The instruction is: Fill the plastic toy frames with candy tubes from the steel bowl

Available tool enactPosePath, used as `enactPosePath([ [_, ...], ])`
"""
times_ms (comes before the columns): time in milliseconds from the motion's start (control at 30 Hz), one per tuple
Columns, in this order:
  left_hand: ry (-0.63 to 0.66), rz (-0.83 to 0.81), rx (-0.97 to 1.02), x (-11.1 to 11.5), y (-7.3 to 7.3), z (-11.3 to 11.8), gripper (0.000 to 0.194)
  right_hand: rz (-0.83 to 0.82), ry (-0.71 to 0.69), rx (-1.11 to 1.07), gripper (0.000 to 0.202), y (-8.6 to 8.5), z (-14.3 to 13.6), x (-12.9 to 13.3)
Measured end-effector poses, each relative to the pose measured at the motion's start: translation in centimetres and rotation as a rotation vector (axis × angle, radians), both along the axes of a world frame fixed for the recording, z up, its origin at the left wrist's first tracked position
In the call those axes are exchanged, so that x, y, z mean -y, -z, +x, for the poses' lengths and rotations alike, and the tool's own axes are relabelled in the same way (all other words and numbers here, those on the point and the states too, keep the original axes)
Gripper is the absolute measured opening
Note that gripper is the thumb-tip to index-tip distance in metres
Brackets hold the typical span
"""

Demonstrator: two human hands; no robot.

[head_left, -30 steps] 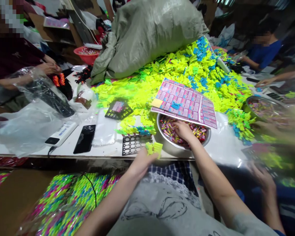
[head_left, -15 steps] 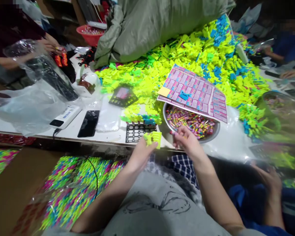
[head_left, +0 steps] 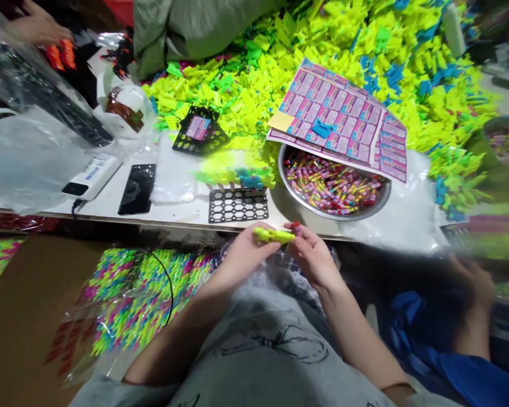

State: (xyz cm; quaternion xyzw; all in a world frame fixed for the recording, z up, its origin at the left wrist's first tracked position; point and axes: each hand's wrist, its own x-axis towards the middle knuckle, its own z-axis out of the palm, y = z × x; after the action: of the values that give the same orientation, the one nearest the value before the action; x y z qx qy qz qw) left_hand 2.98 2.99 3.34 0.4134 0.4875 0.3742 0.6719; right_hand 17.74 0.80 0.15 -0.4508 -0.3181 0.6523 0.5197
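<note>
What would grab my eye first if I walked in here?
Probably the big heap of bright yellow pieces, flecked with blue and green, across the back of the table. Before it, a metal bowl of small colourful tubes sits partly under a pink printed sheet. At the near edge, the left hand holds a yellow piece.

The left forearm (head_left: pixel 180 325) extends from the lower left, angled upward and inward; the right forearm (head_left: pixel 360 333) mirrors it from the lower right. Both are bare. The left hand (head_left: pixel 244 249) and right hand (head_left: pixel 316 260) converge centrally ahead of the torso (head_left: pixel 275 356), fingertips near each other. Left hand: pinch grip, thumb on the near side, fingers largely hidden. Right hand: thumb and fingertips pinched, remaining fingers curled. Both wrists are raised.
</note>
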Motion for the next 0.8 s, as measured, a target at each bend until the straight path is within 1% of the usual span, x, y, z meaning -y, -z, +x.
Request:
enactPosePath([
  [67,0.056,0.038,-0.038,0.1,-0.1,-0.2,0.016,0.092,0.069,0.135,0.017,-0.1,-0.4,0.4],
  [133,0.040,0.067,-0.010,0.0,-0.2,-0.3,0.015,0.226,0.107,0.310,0.010,-0.5,-0.7,0.8],
  [167,0.023,0.080,0.003,0.0,-0.2,-0.4,0.015,0.303,0.104,0.397,0.009,-0.8,-0.8,0.9],
  [200,0.007,0.091,0.014,-0.1,-0.1,-0.5,0.018,0.385,0.098,0.476,0.010,-1.1,-0.8,1.0],
  [267,-0.019,0.082,0.046,0.0,0.4,-0.7,0.029,0.551,0.114,0.613,0.014,-1.4,-0.7,1.0],
  [333,-0.043,-0.026,0.134,0.3,1.1,-0.9,0.040,0.730,0.163,0.729,0.018,-1.3,-0.5,0.9],
  [400,-0.025,-0.205,0.225,0.8,2.0,-1.2,0.048,0.921,0.161,0.838,0.023,-1.0,-0.4,0.8],
  [467,0.036,-0.366,0.228,1.3,2.7,-1.4,0.060,1.061,0.057,0.915,0.025,-0.8,-0.4,0.8],
  [500,0.048,-0.408,0.191,1.5,2.9,-1.4,0.058,1.090,-0.004,0.925,0.025,-0.7,-0.5,0.9],
  [533,0.038,-0.418,0.146,1.5,2.9,-1.4,0.052,1.085,-0.055,0.913,0.025,-0.6,-0.6,1.1],
  [567,0.006,-0.402,0.107,1.6,2.8,-1.4,0.046,1.045,-0.083,0.881,0.025,-0.6,-0.7,1.3],
  [600,-0.042,-0.363,0.084,1.5,2.6,-1.3,0.040,0.968,-0.094,0.836,0.025,-0.6,-0.7,1.5],
  [633,-0.088,-0.311,0.079,1.4,2.4,-1.3,0.037,0.862,-0.089,0.786,0.025,-0.6,-0.8,1.8],
  [700,-0.142,-0.214,0.112,1.2,2.0,-1.3,0.037,0.594,-0.080,0.681,0.022,-0.7,-0.8,2.3],
  [767,-0.148,-0.161,0.145,1.1,1.8,-1.3,0.040,0.352,-0.121,0.562,0.022,-0.7,-0.8,2.6],
  [800,-0.139,-0.147,0.150,1.2,1.7,-1.2,0.042,0.264,-0.158,0.496,0.023,-0.8,-0.9,2.6],
])
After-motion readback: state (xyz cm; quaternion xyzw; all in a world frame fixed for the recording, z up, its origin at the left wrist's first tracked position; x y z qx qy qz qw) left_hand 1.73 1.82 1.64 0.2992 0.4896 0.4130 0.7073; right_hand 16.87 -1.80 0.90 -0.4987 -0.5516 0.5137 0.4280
